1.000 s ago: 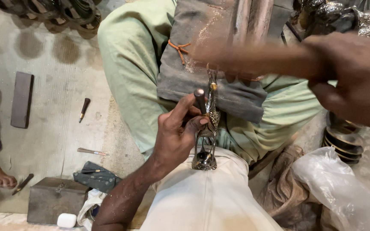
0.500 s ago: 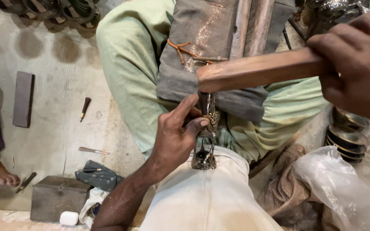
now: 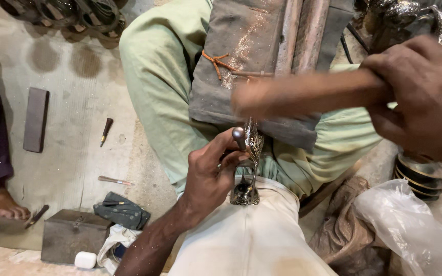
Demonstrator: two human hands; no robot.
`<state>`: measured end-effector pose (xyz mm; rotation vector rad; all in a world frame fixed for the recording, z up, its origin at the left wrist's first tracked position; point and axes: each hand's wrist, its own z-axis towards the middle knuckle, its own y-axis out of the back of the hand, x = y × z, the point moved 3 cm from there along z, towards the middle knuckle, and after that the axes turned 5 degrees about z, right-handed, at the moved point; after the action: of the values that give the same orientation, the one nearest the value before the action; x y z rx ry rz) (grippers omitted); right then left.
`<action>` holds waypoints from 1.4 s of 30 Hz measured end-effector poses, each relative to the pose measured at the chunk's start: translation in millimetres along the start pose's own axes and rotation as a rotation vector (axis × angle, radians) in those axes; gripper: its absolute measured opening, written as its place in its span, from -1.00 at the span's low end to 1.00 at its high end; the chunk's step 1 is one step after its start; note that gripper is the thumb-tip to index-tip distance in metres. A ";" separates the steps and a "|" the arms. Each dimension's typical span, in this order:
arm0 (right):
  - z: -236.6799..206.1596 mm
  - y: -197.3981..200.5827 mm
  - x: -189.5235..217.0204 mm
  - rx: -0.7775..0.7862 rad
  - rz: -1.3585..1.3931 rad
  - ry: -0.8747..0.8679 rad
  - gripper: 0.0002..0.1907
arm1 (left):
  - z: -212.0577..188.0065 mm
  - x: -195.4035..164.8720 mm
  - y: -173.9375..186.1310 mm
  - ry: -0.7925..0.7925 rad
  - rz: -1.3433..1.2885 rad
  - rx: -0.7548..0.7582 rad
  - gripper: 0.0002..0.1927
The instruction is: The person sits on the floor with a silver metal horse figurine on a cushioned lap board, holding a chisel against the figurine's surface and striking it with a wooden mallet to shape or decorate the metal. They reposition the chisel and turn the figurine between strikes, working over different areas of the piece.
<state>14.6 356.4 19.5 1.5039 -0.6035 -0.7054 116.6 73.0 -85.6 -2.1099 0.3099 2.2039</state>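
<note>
My left hand [image 3: 213, 176] grips a small steel punch [image 3: 239, 137] and holds it upright against an engraved metal piece [image 3: 249, 168] that rests on my white-trousered knee [image 3: 246, 235]. My right hand [image 3: 425, 97] is closed on a wooden mallet handle [image 3: 308, 94], blurred with motion, raised just above the punch head. Behind the piece a grey wooden block [image 3: 246, 76], dusted with metal filings, lies across my green-trousered leg [image 3: 159, 87].
On the concrete floor at left lie a dark flat stone [image 3: 36, 119], two small hand tools [image 3: 106, 131] [image 3: 114, 180], a metal box [image 3: 72, 235] and a dark cloth [image 3: 121, 212]. Another person's bare foot [image 3: 1, 204] is at far left. A plastic bag [image 3: 410, 225] and stacked metal rings [image 3: 418, 176] are at right.
The mallet rose and fell over the punch; my right hand shifted slightly downward and left. My left hand keeps the punch on the metal piece.
</note>
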 end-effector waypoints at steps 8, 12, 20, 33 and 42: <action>-13.7 -8.9 -1.4 0.153 -0.018 -0.204 -0.43 | 0.7 0.7 0.1 0.018 0.046 -0.004 -0.44; -19.4 -3.2 4.3 0.019 -0.126 -0.068 -0.45 | -2.5 1.0 -0.2 -0.006 0.087 -0.007 -0.46; -30.5 -6.1 7.1 -0.006 0.048 -0.042 -0.40 | -14.4 6.9 -1.9 -0.198 0.179 -0.032 -0.63; -45.8 -10.6 11.9 -0.197 -0.082 0.014 -0.49 | -12.8 11.1 4.5 -0.267 0.219 0.095 -0.39; -56.4 -9.5 19.4 -0.131 -0.040 -0.125 -0.49 | 7.0 15.7 13.7 -0.143 -0.041 0.065 -0.52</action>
<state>69.0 380.4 8.9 1.3607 -0.6105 -0.8588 106.3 59.7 -99.7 -1.8965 0.3204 2.2736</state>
